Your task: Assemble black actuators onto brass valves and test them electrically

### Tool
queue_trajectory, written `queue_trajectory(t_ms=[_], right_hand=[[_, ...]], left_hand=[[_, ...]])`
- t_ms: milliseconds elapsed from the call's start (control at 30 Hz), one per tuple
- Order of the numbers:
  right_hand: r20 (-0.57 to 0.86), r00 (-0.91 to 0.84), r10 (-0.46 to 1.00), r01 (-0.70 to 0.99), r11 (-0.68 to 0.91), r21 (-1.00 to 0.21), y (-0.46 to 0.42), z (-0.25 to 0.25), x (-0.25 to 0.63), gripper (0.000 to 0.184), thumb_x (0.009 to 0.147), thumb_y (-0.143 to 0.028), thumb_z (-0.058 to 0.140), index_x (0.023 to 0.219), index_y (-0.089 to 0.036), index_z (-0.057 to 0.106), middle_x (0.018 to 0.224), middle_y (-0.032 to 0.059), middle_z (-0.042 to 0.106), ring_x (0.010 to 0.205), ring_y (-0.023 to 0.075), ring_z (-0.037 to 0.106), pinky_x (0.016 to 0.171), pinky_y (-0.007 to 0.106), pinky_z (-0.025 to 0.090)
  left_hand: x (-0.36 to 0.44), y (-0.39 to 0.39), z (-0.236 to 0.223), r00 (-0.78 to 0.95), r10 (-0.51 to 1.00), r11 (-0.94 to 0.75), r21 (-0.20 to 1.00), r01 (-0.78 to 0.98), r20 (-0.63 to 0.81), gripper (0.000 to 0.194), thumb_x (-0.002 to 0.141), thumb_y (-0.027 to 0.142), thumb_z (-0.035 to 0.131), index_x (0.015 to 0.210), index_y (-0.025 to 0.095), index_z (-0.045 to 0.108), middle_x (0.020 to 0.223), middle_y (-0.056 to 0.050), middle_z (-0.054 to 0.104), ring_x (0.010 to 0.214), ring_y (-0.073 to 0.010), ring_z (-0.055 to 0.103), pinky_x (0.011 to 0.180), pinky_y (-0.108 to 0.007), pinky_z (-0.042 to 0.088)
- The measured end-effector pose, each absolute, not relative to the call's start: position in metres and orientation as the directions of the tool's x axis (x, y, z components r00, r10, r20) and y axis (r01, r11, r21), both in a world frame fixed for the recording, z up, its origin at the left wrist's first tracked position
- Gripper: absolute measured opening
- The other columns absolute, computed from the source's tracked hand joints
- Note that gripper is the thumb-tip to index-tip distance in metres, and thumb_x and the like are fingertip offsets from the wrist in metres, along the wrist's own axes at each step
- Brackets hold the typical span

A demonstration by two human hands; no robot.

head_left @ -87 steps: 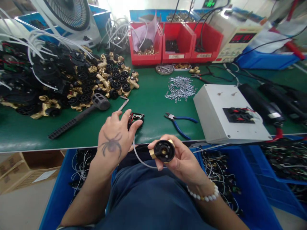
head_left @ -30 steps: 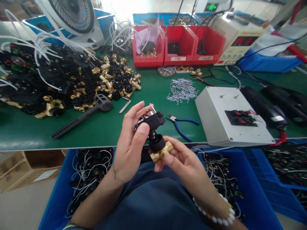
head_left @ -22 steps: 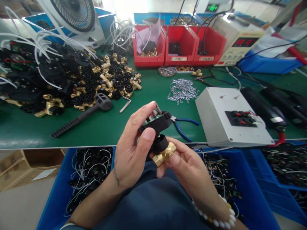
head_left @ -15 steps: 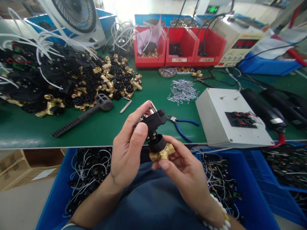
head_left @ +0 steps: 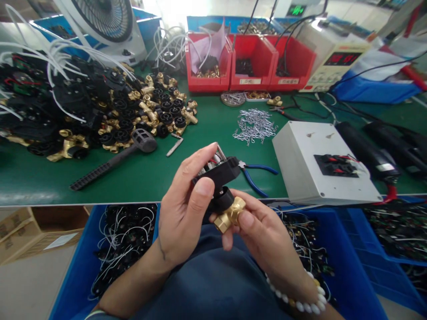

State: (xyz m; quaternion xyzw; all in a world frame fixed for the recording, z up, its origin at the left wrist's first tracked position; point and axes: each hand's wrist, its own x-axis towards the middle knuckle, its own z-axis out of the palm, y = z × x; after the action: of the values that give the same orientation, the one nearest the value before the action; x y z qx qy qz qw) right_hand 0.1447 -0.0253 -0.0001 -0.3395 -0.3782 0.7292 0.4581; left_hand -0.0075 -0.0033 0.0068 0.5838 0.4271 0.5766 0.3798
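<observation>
In the middle of the head view, my left hand (head_left: pixel 183 209) grips a black actuator housing (head_left: pixel 220 173) with a metal bracket and a bit of red wire at its top. Below it, my right hand (head_left: pixel 263 231) holds a brass valve body (head_left: pixel 231 215) between thumb and fingers. A black collar (head_left: pixel 223 200) on the valve meets the housing's underside; whether they are fully seated is hidden. Blue-handled cutting pliers (head_left: pixel 255 175) lie on the green bench (head_left: pixel 200 129) just beyond my hands.
Left on the bench are piled brass valves (head_left: pixel 167 109), wired black housings (head_left: pixel 73 89) and a black mallet (head_left: pixel 113 158). Farther back sit silver clips (head_left: pixel 255 124) and red bins (head_left: pixel 251 62). A grey switch box (head_left: pixel 320 164) stands right; blue crates (head_left: pixel 353 266) flank my lap.
Both hands have shifted slightly right with the parts. The brass valve body has turned, and the black housing now sits closer over its collar.
</observation>
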Motion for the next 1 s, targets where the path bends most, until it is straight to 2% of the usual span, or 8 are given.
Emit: queue_trajectory(t_ms=[67,200,267,433,700,833,1000], right_hand=[[-0.147,-0.328,0.933,-0.404,-0.279,-0.871,-0.026,0.003,0.143,0.046,0.089,-0.047,0.075,0.123,-0.019,0.062,0.082,0.0033,0.075,0.060,0.0130,0.069,0.056,0.024,0.056],[-0.121,-0.179,0.976,-0.288,-0.170,-0.942,-0.029,0.009,0.136,0.046,0.089,-0.043,0.077,0.126,-0.021,0.060,0.077,0.0002,0.074,0.065,0.0143,0.073,0.068,0.026,0.061],[-0.100,-0.169,0.980,-0.279,-0.145,-0.949,-0.029,0.008,0.135,0.047,0.089,-0.042,0.076,0.128,-0.021,0.059,0.077,-0.0004,0.074,0.067,0.0145,0.073,0.069,0.026,0.061],[-0.103,-0.244,0.964,-0.317,-0.179,-0.931,-0.028,0.001,0.136,0.051,0.090,-0.044,0.075,0.130,-0.018,0.060,0.072,-0.0013,0.073,0.061,0.0142,0.071,0.065,0.028,0.061],[-0.076,-0.201,0.977,-0.228,-0.122,-0.966,-0.030,0.003,0.143,0.047,0.094,-0.039,0.071,0.136,-0.021,0.061,0.074,-0.0024,0.070,0.064,0.0086,0.066,0.066,0.021,0.058],[-0.103,-0.214,0.971,-0.219,-0.150,-0.964,-0.029,0.006,0.145,0.047,0.094,-0.042,0.071,0.136,-0.021,0.062,0.073,-0.0020,0.068,0.060,0.0089,0.063,0.062,0.021,0.056],[-0.061,-0.136,0.989,-0.164,-0.084,-0.983,-0.033,0.008,0.141,0.049,0.095,-0.046,0.069,0.138,-0.024,0.062,0.072,-0.0008,0.067,0.060,0.0118,0.062,0.058,0.025,0.056]], left_hand=[[-0.006,-0.004,0.008,-0.040,0.928,-0.366,0.928,0.073,0.370,0.038,0.106,0.039,0.045,0.142,0.039,0.057,0.151,0.005,0.056,0.143,-0.0233,0.049,0.123,-0.039,0.040],[-0.004,-0.003,0.010,-0.058,0.876,-0.455,0.861,0.229,0.478,0.038,0.107,0.035,0.044,0.142,0.032,0.057,0.148,0.001,0.060,0.140,-0.0236,0.052,0.120,-0.041,0.043],[-0.005,-0.002,0.010,-0.036,0.853,-0.492,0.824,0.281,0.521,0.038,0.107,0.034,0.044,0.143,0.030,0.057,0.148,0.000,0.060,0.139,-0.0228,0.053,0.120,-0.040,0.044],[-0.007,-0.001,0.008,-0.006,0.858,-0.486,0.815,0.317,0.514,0.037,0.107,0.033,0.045,0.141,0.028,0.058,0.147,-0.002,0.061,0.139,-0.0223,0.054,0.119,-0.039,0.044],[-0.009,-0.001,0.009,0.007,0.863,-0.482,0.821,0.305,0.505,0.035,0.106,0.031,0.047,0.137,0.030,0.062,0.143,0.001,0.063,0.137,-0.0215,0.054,0.121,-0.039,0.043],[-0.010,-0.002,0.013,0.016,0.849,-0.502,0.797,0.335,0.528,0.035,0.105,0.029,0.048,0.136,0.030,0.063,0.141,0.001,0.064,0.136,-0.0211,0.055,0.120,-0.039,0.044],[-0.009,0.000,0.022,0.037,0.845,-0.512,0.788,0.341,0.533,0.034,0.105,0.031,0.048,0.134,0.030,0.065,0.140,-0.001,0.065,0.134,-0.0235,0.057,0.119,-0.042,0.046]])
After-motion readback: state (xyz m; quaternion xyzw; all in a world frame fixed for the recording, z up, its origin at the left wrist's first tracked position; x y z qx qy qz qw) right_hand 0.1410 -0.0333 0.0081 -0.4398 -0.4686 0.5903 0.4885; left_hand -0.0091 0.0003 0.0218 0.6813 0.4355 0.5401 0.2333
